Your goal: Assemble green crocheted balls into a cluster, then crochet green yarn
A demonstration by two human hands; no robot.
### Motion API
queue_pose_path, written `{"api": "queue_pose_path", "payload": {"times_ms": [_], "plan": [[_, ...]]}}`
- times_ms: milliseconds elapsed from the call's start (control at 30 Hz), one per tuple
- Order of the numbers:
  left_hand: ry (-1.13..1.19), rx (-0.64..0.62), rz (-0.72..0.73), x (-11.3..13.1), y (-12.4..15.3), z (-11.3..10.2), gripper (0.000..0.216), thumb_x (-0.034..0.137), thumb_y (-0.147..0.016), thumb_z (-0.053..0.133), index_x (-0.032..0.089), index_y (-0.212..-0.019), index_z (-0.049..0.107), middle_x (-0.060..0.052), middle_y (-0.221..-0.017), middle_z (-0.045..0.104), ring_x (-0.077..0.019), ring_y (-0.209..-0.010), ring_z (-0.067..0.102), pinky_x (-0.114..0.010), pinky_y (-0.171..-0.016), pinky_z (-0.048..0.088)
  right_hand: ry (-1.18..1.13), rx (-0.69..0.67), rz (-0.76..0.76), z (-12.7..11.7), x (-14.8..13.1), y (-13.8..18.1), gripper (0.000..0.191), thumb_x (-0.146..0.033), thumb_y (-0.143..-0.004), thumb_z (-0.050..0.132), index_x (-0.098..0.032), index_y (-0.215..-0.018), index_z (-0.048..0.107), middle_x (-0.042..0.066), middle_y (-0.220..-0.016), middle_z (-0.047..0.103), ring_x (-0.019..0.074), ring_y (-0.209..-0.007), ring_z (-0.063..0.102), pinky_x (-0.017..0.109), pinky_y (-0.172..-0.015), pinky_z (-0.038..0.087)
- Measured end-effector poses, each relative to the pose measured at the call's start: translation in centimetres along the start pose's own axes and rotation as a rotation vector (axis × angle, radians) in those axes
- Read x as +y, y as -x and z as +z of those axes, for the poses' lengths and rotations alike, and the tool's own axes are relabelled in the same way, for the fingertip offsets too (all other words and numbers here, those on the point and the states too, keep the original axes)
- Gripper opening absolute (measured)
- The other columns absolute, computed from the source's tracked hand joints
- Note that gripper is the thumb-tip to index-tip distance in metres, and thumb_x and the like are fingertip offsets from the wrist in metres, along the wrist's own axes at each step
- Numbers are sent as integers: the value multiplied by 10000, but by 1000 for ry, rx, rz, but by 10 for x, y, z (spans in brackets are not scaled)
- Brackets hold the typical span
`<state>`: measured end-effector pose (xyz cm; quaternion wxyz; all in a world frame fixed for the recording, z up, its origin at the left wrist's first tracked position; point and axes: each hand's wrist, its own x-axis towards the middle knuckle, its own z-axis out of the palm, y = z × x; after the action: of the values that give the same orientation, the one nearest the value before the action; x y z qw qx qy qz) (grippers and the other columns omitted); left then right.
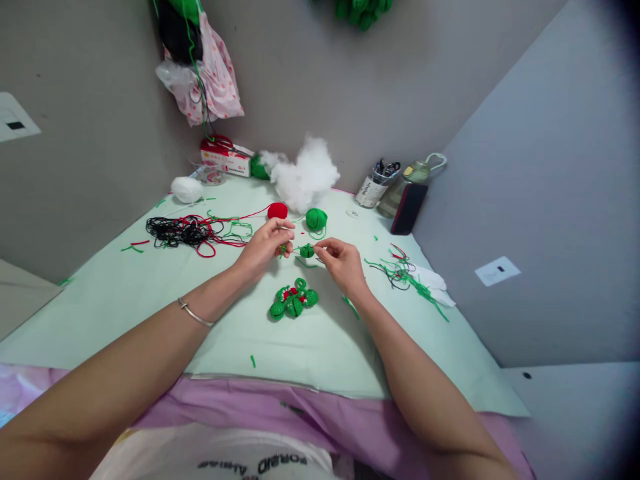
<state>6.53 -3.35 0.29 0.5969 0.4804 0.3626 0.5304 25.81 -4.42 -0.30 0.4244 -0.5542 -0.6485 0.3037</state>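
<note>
Step in hand, as judged: yarn handwork on the small green piece, held up between both hands above the middle of the table cover. It is pinched at its right edge by the thumb and forefinger of the right hand, gap narrow. The fingers of the left hand are loosely curled just left of it, thumb and forefinger slightly parted; a green strand is seen at the lower fingers, but whether it is firmly gripped cannot be told. Whether a needle is held cannot be told either.

Next move, as judged: the piece should be kept steady on the right and slack in the strand controlled from the left; fine fingertip work, little force needed.

Nearer, well apart from the hands, a cluster of green pieces with red and white bits is laid out.

Beyond the hands: green yarn ball, red yarn ball, white stuffing. Far left, scissors are rested on a box. Far right, a phone is stood in front of a bottle.

In the way: black yarn tangle on the left, mixed with red strands; loose ends could be snagged there. Thread scraps are piled on the right, well clear.
</note>
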Motion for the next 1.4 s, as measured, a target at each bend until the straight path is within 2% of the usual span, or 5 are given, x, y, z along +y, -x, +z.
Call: {"api": "queue_pose_path", "payload": {"times_ms": [233, 700, 967, 1167, 1400], "plan": [[-380, -231, -47, -8, 4, 1, 223, 353, -721, 722, 195, -874, 760, -39, -885, 711, -120, -576, 521, -269, -528, 378, -303, -53, 35, -2, -18, 2, 255, -414, -704, 767, -173, -728, 687, -36, -605, 575, 96, -562, 430, 251, -548, 333], [-505, -215, 46, -24, -4, -7, 177, 384, -691, 778, 208, -704, 783, -55, -885, 707, -184, -740, 598, -322, -713, 443, -522, 143, 36, -20, -17, -6, 241, -395, -714, 790, -191, -788, 684, -31, -699, 586, 75, -540, 465, 232, -522, 358], [-406, -72, 204, -9, 6, 2, 457, 401, -763, 771, 251, -1190, 706, -22, -1039, 671, -109, -617, 450, -268, -642, 417, -385, -11, 18, -14, -25, 3, 283, -454, -754, 759, -196, -759, 644, -31, -663, 594, 84, -523, 468, 243, -524, 398], [-470, -146, 294, -2, 13, 9, 200, 380, -822, 707, 207, -725, 688, -2, -769, 609, -158, -731, 519, -288, -737, 424, -296, -54, -47, -6, -31, 9, 236, -415, -753, 767, -193, -732, 689, -20, -638, 604, 105, -552, 481, 265, -542, 415], [-378, -287, 86, -7, 10, 8, 247, 440, -817, 674, 196, -781, 699, 4, -710, 608, -147, -649, 503, -291, -643, 394, -540, -81, 3, -15, -34, 7, 252, -428, -793, 739, -209, -805, 614, 18, -839, 694, 92, -558, 528, 243, -511, 410]]}}
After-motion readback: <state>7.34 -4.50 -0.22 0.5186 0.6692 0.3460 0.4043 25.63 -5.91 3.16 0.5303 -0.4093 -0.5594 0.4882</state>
